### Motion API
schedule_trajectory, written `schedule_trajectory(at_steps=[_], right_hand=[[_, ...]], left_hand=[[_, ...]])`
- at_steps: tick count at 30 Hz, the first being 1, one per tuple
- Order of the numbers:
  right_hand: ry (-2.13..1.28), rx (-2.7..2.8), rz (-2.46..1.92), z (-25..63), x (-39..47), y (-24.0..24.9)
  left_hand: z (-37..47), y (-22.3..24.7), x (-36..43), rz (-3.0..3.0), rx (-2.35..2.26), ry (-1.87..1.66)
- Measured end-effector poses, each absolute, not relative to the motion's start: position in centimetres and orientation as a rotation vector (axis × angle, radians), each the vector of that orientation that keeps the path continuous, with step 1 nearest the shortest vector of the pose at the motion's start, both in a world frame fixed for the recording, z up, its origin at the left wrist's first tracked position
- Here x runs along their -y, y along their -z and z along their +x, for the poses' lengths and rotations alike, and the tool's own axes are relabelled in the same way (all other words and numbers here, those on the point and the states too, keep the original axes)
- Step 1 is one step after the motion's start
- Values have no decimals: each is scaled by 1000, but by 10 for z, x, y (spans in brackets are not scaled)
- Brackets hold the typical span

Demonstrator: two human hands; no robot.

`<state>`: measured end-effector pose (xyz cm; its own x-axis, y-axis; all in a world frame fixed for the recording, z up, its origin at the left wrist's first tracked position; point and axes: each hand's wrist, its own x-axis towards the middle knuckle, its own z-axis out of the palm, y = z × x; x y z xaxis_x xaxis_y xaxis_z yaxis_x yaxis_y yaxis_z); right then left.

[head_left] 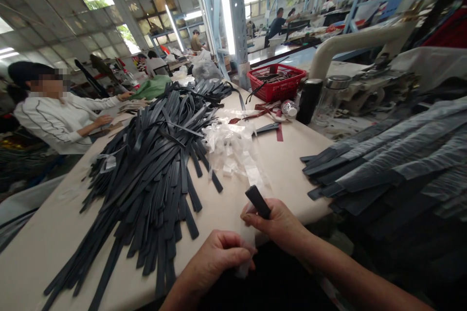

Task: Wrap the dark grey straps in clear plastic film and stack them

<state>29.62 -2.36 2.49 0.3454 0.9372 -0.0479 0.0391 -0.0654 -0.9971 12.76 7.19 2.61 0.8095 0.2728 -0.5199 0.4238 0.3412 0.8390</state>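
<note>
Near the table's front edge, my right hand [279, 221] is closed round a dark strap [258, 200], whose blunt end sticks up past the fingers. My left hand [222, 255] pinches a narrow clear plastic sleeve [248, 239], just below and left of the right hand. The sleeve's upper part reaches the right fingertips; whether the strap's lower end is inside it is hidden. Beyond the hands lies a loose heap of clear plastic sleeves [231, 148]. To the left a big pile of dark straps [156, 175] spreads over the table [207, 214].
Sleeved dark straps [404, 155] lie in a stack at the right. Behind stand a red basket [277, 82], a black flask [309, 101], a clear jar [331, 102] and a sewing machine [383, 82]. A co-worker in a white jacket [54, 119] is at the table's left side.
</note>
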Motion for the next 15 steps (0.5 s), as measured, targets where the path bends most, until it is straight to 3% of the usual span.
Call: schedule_trajectory(at_steps=[9, 11, 15], right_hand=[[-930, 879, -1397, 301, 23, -4], [-973, 789, -1367, 305, 21, -2], [-1013, 688, -1322, 312, 16, -4]], left_hand=[[130, -42, -71, 1187, -578, 175], [127, -60, -84, 1090, -582, -17], [102, -115, -140, 877, -541, -746]])
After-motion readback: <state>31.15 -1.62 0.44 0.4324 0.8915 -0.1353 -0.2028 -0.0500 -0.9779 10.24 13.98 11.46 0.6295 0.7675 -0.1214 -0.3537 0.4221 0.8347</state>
